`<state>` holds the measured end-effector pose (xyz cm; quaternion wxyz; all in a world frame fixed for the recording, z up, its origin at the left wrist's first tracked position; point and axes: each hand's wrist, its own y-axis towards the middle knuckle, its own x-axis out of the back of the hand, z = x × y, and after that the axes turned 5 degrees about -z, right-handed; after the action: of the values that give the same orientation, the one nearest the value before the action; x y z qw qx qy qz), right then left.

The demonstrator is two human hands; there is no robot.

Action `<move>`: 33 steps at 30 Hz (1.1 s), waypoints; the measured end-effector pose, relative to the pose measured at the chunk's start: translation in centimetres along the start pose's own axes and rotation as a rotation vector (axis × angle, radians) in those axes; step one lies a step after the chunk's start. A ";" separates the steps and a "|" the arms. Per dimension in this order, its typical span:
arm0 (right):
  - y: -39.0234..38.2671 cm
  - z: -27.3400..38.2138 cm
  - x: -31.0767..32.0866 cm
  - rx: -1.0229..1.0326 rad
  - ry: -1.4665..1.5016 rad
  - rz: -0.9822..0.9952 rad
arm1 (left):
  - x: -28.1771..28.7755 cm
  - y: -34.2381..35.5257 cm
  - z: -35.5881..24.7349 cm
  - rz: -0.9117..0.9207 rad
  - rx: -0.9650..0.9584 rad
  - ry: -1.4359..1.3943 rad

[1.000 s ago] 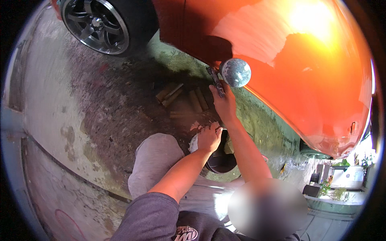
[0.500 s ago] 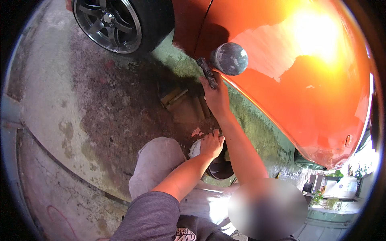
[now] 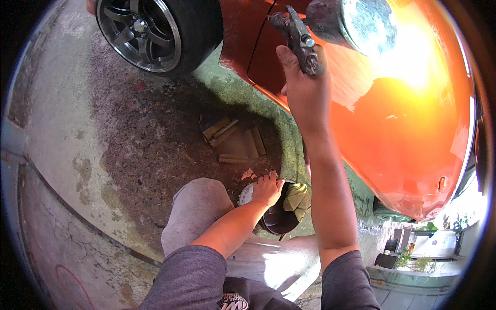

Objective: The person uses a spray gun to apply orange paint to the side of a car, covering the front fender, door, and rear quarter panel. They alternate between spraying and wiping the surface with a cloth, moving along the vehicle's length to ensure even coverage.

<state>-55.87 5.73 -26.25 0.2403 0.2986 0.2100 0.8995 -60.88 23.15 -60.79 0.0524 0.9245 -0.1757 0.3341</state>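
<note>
My right hand (image 3: 307, 90) is raised in front of the orange car panel (image 3: 403, 124), wrapped round a dark, stained spray gun (image 3: 297, 41) with a metal fitting. A dull metal cup (image 3: 351, 23) sits at the gun's right side. Down between my knees, my left hand (image 3: 266, 188) has its fingers curled over the rim of a bucket (image 3: 276, 222), on its whitish left side. A crumpled olive-yellow cloth (image 3: 297, 201) hangs in the bucket's right side.
The car's black tyre and spoked wheel (image 3: 139, 39) stand at upper left. Cardboard pieces (image 3: 237, 144) lie on the stained concrete floor (image 3: 77, 129) below the car. My left knee (image 3: 194, 206) is beside the bucket. Plants (image 3: 423, 263) and white objects are at far right.
My right hand has lifted the spray gun upward and nearer to me, away from the panel's lower edge. More of the cloth in the bucket now shows. My left hand stays on the bucket.
</note>
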 end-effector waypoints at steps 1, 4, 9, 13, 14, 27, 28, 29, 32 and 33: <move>0.3 0.0 -0.1 -0.002 -0.021 0.003 | 0.1 0.0 -0.1 -0.003 0.011 -0.022; 0.9 -0.3 -0.5 0.018 -0.076 0.006 | 0.4 -0.1 -0.6 -0.005 0.037 -0.064; 0.7 -0.3 -1.2 -0.066 -0.098 0.016 | 0.4 0.0 -0.5 -0.013 0.049 -0.037; 0.6 -0.8 -1.4 0.011 -0.012 -0.018 | 0.4 0.0 -0.3 0.000 0.038 -0.053; 0.6 -0.7 -1.4 0.011 -0.023 -0.018 | 0.4 0.0 -0.3 -0.007 0.037 -0.045; 1.9 4.1 1.8 -0.022 0.018 -0.056 | 0.3 -0.4 -0.2 -0.031 -0.007 -0.050; 2.2 4.7 2.6 -0.020 0.030 -0.080 | 0.0 -0.5 -0.6 -0.024 -0.017 -0.055; 2.4 5.3 3.5 -0.021 0.033 -0.075 | 0.0 -0.5 -0.8 -0.054 -0.033 -0.052; 2.1 5.7 6.6 -0.072 -0.010 -0.056 | -0.6 -1.0 -1.4 -0.042 -0.072 -0.029; 1.7 7.3 6.9 -0.163 0.015 0.029 | -0.8 0.0 0.7 -0.093 -0.115 0.018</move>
<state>-56.66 9.93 -17.01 0.2492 0.2743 0.1334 0.9192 -60.99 23.19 -61.84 0.1226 0.9242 -0.1509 0.3288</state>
